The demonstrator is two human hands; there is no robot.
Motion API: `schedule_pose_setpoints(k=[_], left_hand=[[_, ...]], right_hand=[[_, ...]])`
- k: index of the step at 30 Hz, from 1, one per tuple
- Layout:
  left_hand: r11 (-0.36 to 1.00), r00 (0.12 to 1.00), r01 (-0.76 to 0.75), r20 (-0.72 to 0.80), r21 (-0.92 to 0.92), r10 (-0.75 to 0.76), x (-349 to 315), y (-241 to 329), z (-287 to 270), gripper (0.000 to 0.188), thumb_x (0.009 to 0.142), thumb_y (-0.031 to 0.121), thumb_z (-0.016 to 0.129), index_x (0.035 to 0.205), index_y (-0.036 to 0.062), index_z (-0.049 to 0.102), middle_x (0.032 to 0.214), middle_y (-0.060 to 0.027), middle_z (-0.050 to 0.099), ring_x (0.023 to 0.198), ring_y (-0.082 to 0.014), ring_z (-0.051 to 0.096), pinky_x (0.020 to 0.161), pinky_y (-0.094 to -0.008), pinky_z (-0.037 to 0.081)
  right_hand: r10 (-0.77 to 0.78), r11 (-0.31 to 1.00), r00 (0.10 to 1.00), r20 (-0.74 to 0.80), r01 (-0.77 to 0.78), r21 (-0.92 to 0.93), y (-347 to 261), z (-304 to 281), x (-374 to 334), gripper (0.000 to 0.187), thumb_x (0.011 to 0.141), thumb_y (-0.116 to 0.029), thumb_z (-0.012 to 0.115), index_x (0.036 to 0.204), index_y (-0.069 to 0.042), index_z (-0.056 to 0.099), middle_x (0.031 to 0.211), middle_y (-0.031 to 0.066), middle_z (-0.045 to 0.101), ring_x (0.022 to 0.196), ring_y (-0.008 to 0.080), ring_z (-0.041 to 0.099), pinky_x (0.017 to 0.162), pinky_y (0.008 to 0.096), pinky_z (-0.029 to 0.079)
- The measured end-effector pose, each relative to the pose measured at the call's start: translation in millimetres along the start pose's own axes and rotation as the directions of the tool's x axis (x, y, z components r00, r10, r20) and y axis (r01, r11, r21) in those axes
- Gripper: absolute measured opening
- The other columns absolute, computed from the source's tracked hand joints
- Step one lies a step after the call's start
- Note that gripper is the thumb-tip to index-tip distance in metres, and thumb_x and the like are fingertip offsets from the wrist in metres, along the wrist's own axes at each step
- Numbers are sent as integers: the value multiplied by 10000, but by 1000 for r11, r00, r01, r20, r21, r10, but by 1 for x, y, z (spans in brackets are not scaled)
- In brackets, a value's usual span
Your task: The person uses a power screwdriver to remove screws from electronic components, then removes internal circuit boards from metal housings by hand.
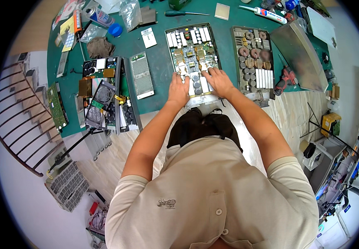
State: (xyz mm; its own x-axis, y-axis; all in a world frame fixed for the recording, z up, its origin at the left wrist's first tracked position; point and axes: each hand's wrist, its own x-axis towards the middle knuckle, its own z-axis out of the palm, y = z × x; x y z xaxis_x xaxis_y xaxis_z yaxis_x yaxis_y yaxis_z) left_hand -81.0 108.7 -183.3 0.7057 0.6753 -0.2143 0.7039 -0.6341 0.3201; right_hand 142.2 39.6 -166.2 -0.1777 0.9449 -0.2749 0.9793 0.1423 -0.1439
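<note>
An open metal-cased power supply module, packed with white blocks, round capacitors and gold-coloured parts, lies on the green bench top before me. My left hand rests on the left side of its near end, fingers apart and touching the parts there. On the right side of the same end lies my right hand, its fingers spread over the board near the edge. Neither hand appears to have lifted anything. What the fingertips touch is too small to make out.
A second open module lies to the right, near a red-and-grey tool and a metal cover. Stacked circuit units with fans and a perforated plate are leftward. A screwdriver and sealant tube lie farther back.
</note>
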Motion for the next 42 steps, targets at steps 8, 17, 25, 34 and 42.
schedule_pose_setpoints(k=[8,17,25,34,42], left_hand=[[974,989,12,147,-226,22,4,-6,-58,947,602,170,931,1423,75,467,1292,-282,479,1206,-502,558,1031,-492,519],[951,975,30,219,-307,40,7,-2,-118,944,570,204,901,1410,105,482,1259,-250,510,1099,-491,618,967,-495,544],[946,988,4,145,-326,46,-9,-14,-74,910,573,189,911,1382,92,507,1207,-232,498,1072,-494,622,938,-499,563],[997,999,-52,-13,-64,51,-30,-3,-57,838,589,191,919,1329,84,538,1315,-251,523,1395,-464,433,1133,-577,385],[964,992,-128,-38,-232,123,-37,-3,-86,847,547,185,905,1312,72,558,1228,-196,563,1239,-434,508,1078,-512,433]], right_hand=[[-45,971,998,-46,54,232,8,-32,-5,962,623,-182,912,1465,-143,449,1390,174,523,1333,383,493,1032,504,515],[-121,975,978,168,85,203,15,-100,2,959,604,-209,920,1443,-137,462,1297,192,593,1245,400,565,981,491,543],[-46,965,999,11,41,258,-3,-46,-14,909,602,-205,929,1399,-130,498,1392,227,509,1339,424,478,984,498,552],[-31,943,999,-29,39,331,-11,-20,-27,936,591,-160,927,1421,-136,493,1398,211,507,1332,413,485,997,528,476],[-34,925,999,28,21,379,-12,-57,-38,970,553,-131,941,1415,-165,497,1327,173,547,1278,400,519,1031,522,472]])
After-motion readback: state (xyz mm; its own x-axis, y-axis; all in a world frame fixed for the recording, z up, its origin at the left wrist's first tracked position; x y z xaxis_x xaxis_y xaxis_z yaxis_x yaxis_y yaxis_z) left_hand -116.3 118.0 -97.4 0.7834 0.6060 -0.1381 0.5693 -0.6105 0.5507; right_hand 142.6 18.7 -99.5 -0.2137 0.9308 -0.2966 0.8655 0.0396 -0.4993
